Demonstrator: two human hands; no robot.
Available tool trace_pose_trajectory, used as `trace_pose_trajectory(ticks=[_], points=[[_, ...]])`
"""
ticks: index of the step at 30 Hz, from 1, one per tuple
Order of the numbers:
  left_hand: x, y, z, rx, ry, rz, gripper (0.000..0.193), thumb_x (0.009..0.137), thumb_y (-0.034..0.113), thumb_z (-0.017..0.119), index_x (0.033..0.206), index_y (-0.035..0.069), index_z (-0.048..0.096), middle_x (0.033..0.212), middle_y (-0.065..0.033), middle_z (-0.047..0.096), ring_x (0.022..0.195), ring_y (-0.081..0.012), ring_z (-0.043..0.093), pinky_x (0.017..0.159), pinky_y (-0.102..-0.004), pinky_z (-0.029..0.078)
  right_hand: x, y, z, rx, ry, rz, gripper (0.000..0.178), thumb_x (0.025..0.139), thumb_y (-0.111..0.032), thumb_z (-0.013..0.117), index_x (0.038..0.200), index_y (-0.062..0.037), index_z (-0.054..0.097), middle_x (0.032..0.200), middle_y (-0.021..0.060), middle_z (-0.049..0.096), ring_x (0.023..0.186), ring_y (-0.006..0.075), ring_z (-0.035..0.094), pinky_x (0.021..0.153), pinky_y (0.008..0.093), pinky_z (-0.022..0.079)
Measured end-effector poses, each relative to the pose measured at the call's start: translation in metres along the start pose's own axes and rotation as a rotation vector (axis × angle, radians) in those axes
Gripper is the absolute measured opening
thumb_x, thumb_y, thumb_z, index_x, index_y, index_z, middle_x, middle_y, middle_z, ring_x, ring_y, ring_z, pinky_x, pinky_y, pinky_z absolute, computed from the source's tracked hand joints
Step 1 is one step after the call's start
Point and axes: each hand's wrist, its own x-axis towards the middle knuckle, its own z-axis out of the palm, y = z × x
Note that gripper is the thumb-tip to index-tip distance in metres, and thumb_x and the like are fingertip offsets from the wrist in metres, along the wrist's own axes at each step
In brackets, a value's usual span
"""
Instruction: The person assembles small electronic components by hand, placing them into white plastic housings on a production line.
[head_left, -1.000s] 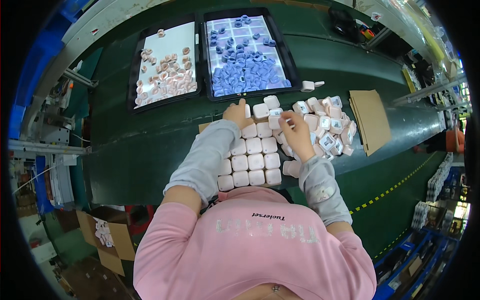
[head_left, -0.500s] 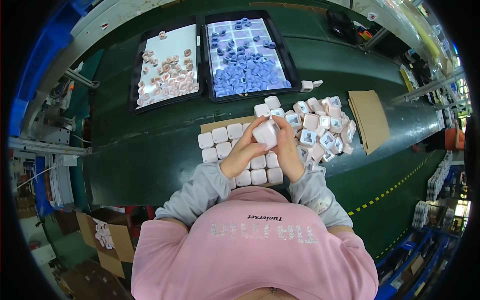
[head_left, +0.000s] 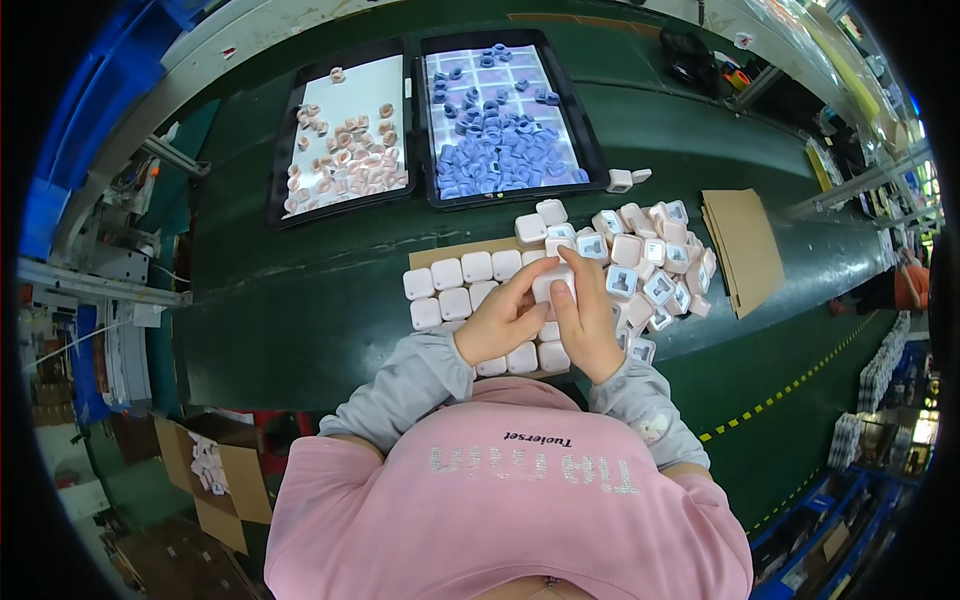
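Between my two hands is a small pale-pink, rounded square case (head_left: 552, 290). My left hand (head_left: 500, 322) closes on it from the left, with fingers over its far side. My right hand (head_left: 588, 325) grips its right side, and the thumb lies on top. Under and left of my hands, rows of matching cases (head_left: 454, 303) sit on a cardboard sheet (head_left: 424, 259); my hands cover some of them. A loose heap of similar cases (head_left: 640, 262), several showing a pale-blue printed face, lies just right of my hands.
Beyond stand two black trays, one with peach-coloured rings (head_left: 350, 160), one with blue ring-like pieces (head_left: 500, 150). Two small pale pieces (head_left: 621, 181) lie beside the blue tray. Folded cardboard (head_left: 742, 250) rests at right. An open carton (head_left: 240, 480) is on the lower left.
My hands have turned the case and brought it slightly lower and to the right, with the right thumb now on top. The whole view has shifted a little.
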Motion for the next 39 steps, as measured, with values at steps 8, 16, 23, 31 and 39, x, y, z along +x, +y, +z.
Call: trace_pose_trajectory(ticks=[8, 16, 23, 31, 39], points=[[-0.002, 0.006, 0.008, 0.294, 0.105, -0.065, 0.044, 0.084, 0.003, 0.05, 0.126, 0.002, 0.038, 0.106, -0.0082, 0.052, 0.08, -0.0089, 0.054, 0.068, -0.0239, 0.046, -0.01, 0.004, 0.006, -0.081, -0.021, -0.018, 0.042, 0.086, -0.02, 0.058, 0.122, 0.0013, 0.048, 0.109, 0.0204, 0.051, 0.098, 0.0365, 0.053, 0.082, 0.0388, 0.044], [0.0, 0.013, -0.015, 0.232, 0.067, -0.049, 0.049, 0.077, -0.002, 0.041, 0.125, 0.004, 0.04, 0.114, -0.0097, 0.052, 0.099, -0.0123, 0.053, 0.084, -0.0266, 0.044, -0.012, 0.024, 0.005, 0.387, -0.012, 0.267, 0.04, 0.096, -0.029, 0.044, 0.124, -0.0005, 0.046, 0.106, 0.0138, 0.055, 0.093, 0.0237, 0.057, 0.076, 0.0339, 0.047], [0.003, 0.02, -0.012, 0.985, 0.27, 0.429, 0.035, 0.074, 0.006, 0.062, 0.109, 0.008, 0.06, 0.128, -0.0146, 0.043, 0.127, -0.0401, 0.034, 0.104, -0.0468, 0.03, -0.004, 0.023, 0.003, 1.21, -0.096, 0.664, 0.056, 0.099, -0.044, 0.032, 0.135, -0.0021, 0.035, 0.117, 0.0089, 0.052, 0.102, 0.017, 0.054, 0.084, 0.034, 0.046], [0.007, 0.029, -0.006, 1.088, 0.192, 0.398, 0.027, 0.068, 0.02, 0.077, 0.085, 0.006, 0.061, 0.106, -0.0095, 0.044, 0.113, -0.0351, 0.04, 0.098, -0.0474, 0.032, -0.011, 0.023, 0.008, 0.626, -0.083, 0.429, 0.051, 0.089, -0.025, 0.059, 0.131, -0.0032, 0.04, 0.123, 0.0102, 0.047, 0.113, 0.0146, 0.045, 0.094, 0.0303, 0.039], [0.014, 0.028, -0.008, 0.643, -0.047, 0.394, 0.023, 0.069, 0.018, 0.077, 0.078, 0.006, 0.059, 0.1, -0.008, 0.041, 0.099, -0.0272, 0.042, 0.092, -0.0386, 0.033, 0.006, 0.03, -0.011, 0.927, -0.32, 0.585, 0.029, 0.09, -0.028, 0.051, 0.106, -0.0038, 0.057, 0.09, 0.0044, 0.059, 0.083, 0.0102, 0.056, 0.07, 0.0225, 0.045]])
